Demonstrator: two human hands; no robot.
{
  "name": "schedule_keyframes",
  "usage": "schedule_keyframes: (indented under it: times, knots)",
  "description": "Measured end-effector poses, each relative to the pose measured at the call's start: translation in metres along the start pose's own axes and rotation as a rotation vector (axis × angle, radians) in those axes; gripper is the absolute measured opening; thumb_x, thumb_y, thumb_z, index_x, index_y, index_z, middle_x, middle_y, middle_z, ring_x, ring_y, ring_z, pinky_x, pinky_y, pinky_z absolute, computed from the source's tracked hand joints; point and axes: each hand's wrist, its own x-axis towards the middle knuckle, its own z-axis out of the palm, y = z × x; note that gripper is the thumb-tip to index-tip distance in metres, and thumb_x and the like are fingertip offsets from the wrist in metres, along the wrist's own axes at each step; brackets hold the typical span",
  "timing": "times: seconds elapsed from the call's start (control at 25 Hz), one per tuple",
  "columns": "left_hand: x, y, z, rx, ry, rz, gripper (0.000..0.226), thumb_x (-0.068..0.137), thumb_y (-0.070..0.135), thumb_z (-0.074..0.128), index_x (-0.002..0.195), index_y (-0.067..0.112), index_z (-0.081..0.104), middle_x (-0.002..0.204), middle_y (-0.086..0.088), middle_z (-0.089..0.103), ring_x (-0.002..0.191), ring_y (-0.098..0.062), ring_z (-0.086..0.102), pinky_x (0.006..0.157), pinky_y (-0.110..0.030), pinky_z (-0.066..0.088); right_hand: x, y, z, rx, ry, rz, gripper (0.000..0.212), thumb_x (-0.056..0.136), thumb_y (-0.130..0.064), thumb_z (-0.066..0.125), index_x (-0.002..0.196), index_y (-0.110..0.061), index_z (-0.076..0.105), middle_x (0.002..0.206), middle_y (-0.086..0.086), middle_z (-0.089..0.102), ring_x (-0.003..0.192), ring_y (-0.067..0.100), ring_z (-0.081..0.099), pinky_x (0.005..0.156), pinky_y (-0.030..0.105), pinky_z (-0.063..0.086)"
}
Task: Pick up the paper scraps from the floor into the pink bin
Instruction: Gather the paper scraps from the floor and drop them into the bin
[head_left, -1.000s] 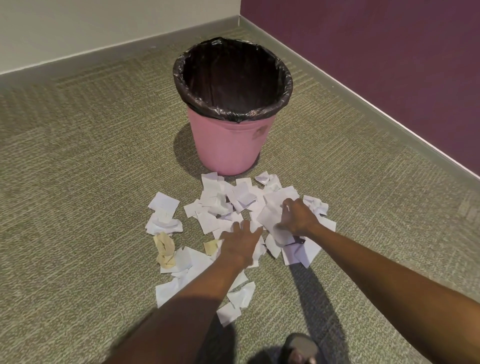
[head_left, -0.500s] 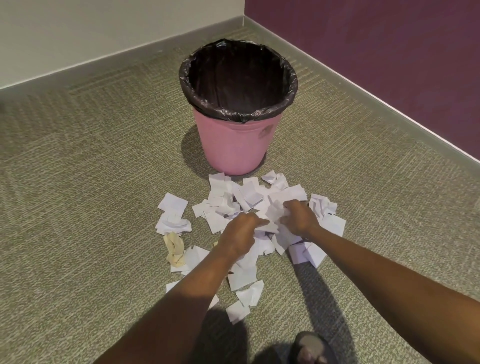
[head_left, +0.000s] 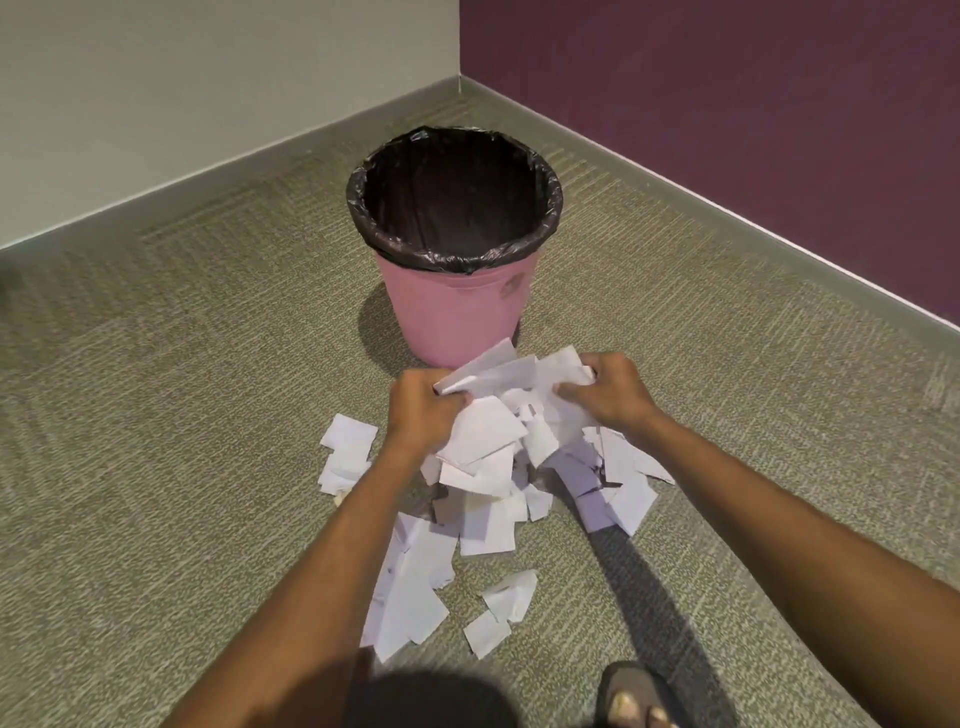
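Observation:
The pink bin (head_left: 457, 317), lined with a black bag (head_left: 452, 202), stands upright on the carpet in the room's corner. Just in front of it I hold a bunch of white paper scraps (head_left: 498, 415) lifted off the floor. My left hand (head_left: 423, 410) grips the bunch from the left and my right hand (head_left: 610, 392) grips it from the right. More white scraps (head_left: 410, 587) lie scattered on the carpet below and around my arms, some hidden under them.
A cream wall (head_left: 208, 104) and a purple wall (head_left: 727, 130) meet behind the bin. My sandalled foot (head_left: 636, 699) shows at the bottom edge. Green-grey carpet (head_left: 156, 415) spreads to the left and right of the pile.
Both hands have closed in on the pile, gathered a bunch of scraps and raised it off the carpet toward the bin. The view has tilted up.

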Motion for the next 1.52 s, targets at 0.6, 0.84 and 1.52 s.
schedule_keyframes:
  times: [0.6, 0.84, 1.52]
  knots:
    - [0.107, 0.171, -0.106, -0.361, 0.373, -0.019, 0.043, 0.066, -0.001, 0.082, 0.105, 0.002, 0.067, 0.096, -0.003, 0.071, 0.078, -0.016, 0.069, 0.068, -0.030, 0.061, 0.048, -0.176, -0.080, 0.544, 0.155, -0.062, 0.030, 0.082, -0.007, 0.075, 0.110, -0.002, 0.066, 0.098, 0.006, 0.072, 0.076, 0.015, 0.070, 0.047, 0.020, 0.052]
    - [0.143, 0.155, -0.084, -0.220, 0.455, -0.163, 0.045, 0.076, 0.003, 0.079, 0.115, 0.006, 0.058, 0.108, -0.004, 0.063, 0.091, -0.018, 0.061, 0.074, -0.025, 0.056, 0.092, -0.186, -0.059, 0.480, 0.307, 0.000, 0.019, 0.079, -0.006, 0.078, 0.093, -0.003, 0.066, 0.089, 0.004, 0.068, 0.078, 0.019, 0.068, 0.069, 0.030, 0.060]
    - [0.082, 0.043, -0.060, -0.009, 0.547, -0.001, 0.045, 0.093, 0.034, 0.056, 0.063, 0.000, 0.060, 0.055, -0.006, 0.053, 0.050, -0.017, 0.048, 0.050, -0.028, 0.040, 0.043, -0.110, -0.038, 0.230, 0.180, -0.301, 0.021, 0.093, -0.005, 0.057, 0.076, -0.014, 0.064, 0.068, 0.005, 0.065, 0.056, 0.012, 0.061, 0.052, 0.023, 0.052]
